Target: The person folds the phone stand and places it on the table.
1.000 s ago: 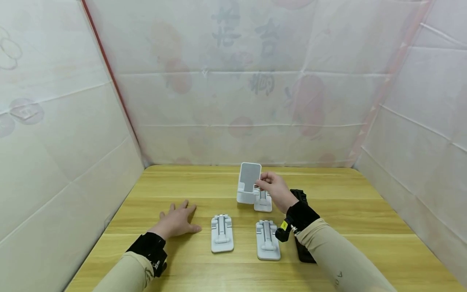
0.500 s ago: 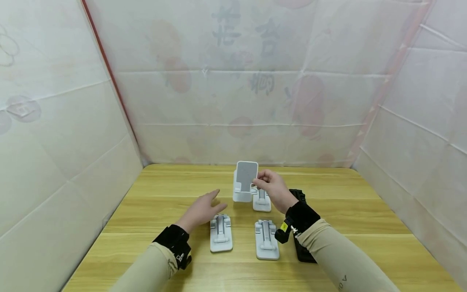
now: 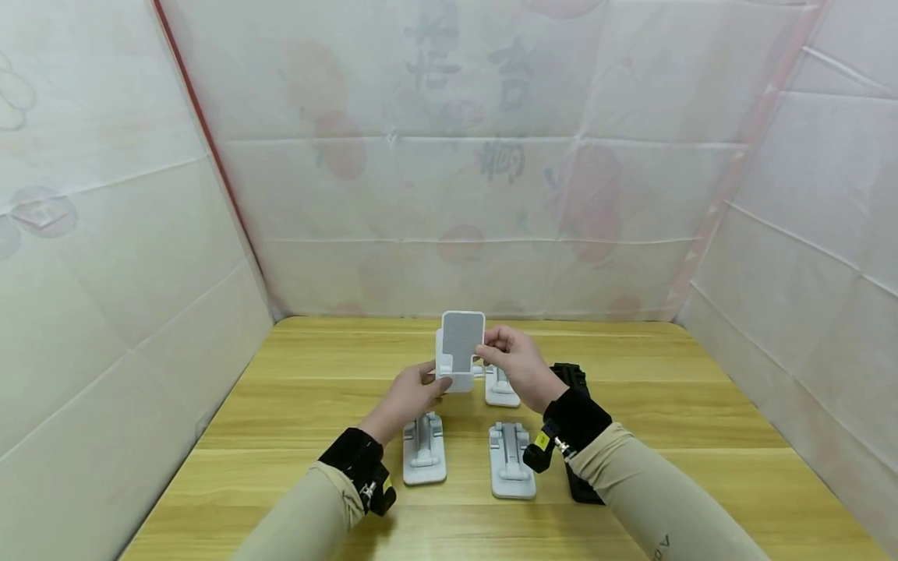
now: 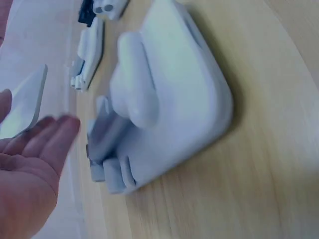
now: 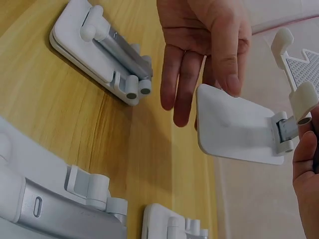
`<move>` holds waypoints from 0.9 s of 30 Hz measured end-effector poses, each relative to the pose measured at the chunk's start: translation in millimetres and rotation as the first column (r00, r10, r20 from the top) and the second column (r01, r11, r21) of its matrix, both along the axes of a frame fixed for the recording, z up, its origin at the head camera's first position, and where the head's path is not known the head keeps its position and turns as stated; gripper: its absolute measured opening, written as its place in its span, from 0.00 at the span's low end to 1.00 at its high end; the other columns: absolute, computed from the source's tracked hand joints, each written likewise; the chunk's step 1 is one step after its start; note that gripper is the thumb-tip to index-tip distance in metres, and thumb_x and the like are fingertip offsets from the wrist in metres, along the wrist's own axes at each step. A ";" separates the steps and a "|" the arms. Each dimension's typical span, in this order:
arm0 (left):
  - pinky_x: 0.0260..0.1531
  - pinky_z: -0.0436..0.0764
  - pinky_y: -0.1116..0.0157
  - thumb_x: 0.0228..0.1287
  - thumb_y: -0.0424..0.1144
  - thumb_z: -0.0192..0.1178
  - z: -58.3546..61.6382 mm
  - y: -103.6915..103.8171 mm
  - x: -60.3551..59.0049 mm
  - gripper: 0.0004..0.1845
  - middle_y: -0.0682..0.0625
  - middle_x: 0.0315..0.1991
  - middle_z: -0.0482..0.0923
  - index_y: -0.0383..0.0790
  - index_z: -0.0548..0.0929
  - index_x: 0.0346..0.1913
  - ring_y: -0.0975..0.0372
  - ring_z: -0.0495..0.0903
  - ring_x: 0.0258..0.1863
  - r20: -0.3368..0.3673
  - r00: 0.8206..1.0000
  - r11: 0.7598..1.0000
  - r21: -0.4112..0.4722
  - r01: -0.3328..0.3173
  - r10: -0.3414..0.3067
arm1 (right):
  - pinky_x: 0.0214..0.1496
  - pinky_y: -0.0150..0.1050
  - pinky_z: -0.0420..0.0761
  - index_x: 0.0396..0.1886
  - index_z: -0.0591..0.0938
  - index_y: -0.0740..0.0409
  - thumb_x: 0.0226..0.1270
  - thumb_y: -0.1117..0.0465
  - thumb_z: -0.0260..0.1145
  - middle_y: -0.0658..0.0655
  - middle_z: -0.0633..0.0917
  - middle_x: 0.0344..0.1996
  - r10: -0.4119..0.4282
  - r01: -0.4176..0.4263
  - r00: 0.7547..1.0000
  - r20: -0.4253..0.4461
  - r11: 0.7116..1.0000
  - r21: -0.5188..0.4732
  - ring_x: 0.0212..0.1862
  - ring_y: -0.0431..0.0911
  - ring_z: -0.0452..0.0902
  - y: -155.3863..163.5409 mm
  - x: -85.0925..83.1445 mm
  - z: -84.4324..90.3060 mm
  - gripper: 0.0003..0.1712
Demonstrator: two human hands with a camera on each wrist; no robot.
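An unfolded white phone stand [image 3: 459,352] is being held above the wooden table [image 3: 701,436] at the centre of the frame. The left hand [image 3: 414,393] is pinching its base plate, thumb on top and fingers beneath (clearest in the right wrist view), while the right hand [image 3: 515,362] is gripping the hinged cradle's edge. Three folded stands [image 3: 424,448] are lying lower centre, a black object [image 3: 571,378] to the right. The base could well slip from such a shallow pinch, or a fingertip get caught in the hinge.

Wooden table [image 3: 701,436], three folded white stands [image 3: 424,449], black object [image 3: 570,375]
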State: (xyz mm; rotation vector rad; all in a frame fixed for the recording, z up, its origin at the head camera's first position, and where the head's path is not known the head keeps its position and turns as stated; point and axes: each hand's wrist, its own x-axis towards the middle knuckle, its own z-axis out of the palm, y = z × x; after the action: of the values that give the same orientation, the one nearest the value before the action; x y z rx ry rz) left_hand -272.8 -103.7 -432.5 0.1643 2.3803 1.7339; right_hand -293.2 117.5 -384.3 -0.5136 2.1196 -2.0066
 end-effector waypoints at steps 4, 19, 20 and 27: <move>0.53 0.87 0.53 0.74 0.31 0.59 0.4 0.7 -2.1 0.28 0.27 0.59 0.79 0.26 0.67 0.73 0.40 0.84 0.54 0.068 0.997 0.981 0.189 -0.039 0.026 | 0.60 0.47 0.77 0.47 0.75 0.63 0.77 0.66 0.62 0.53 0.81 0.38 -0.003 0.003 1.000 0.000 1.000 0.001 0.47 0.52 0.76 -0.8 0.0 1.4 0.06; 0.46 0.89 0.54 0.69 0.21 0.59 7.5 -5.1 -4.2 0.26 0.25 0.55 0.80 0.22 0.71 0.69 0.39 0.86 0.49 0.070 0.986 0.967 0.197 -0.161 0.150 | 0.60 0.48 0.77 0.45 0.77 0.60 0.76 0.58 0.65 0.57 0.85 0.46 0.087 -0.051 0.991 -0.105 0.951 0.306 0.53 0.54 0.78 16.4 -2.7 3.2 0.10; 0.46 0.89 0.55 0.69 0.21 0.59 7.8 -5.2 -4.5 0.26 0.26 0.55 0.80 0.22 0.71 0.69 0.39 0.86 0.48 0.071 0.986 0.969 0.189 -0.162 0.151 | 0.59 0.48 0.77 0.45 0.77 0.59 0.75 0.57 0.66 0.57 0.85 0.45 0.093 -0.053 0.990 -0.110 0.947 0.317 0.51 0.53 0.78 17.1 -3.0 3.3 0.10; 0.43 0.90 0.57 0.69 0.22 0.59 8.8 -5.7 -4.5 0.25 0.27 0.52 0.82 0.22 0.72 0.68 0.41 0.87 0.47 0.070 0.985 0.974 0.158 -0.164 0.155 | 0.56 0.48 0.77 0.45 0.77 0.57 0.73 0.56 0.68 0.59 0.84 0.45 0.122 -0.072 0.984 -0.130 0.938 0.340 0.49 0.53 0.77 20.7 -3.6 3.5 0.11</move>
State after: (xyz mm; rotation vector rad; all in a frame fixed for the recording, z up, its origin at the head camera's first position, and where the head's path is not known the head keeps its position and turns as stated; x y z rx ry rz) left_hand -277.3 -109.4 -423.7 -0.0557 2.2653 1.9777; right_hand -296.8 138.2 -380.9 -0.7105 2.4040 -1.5516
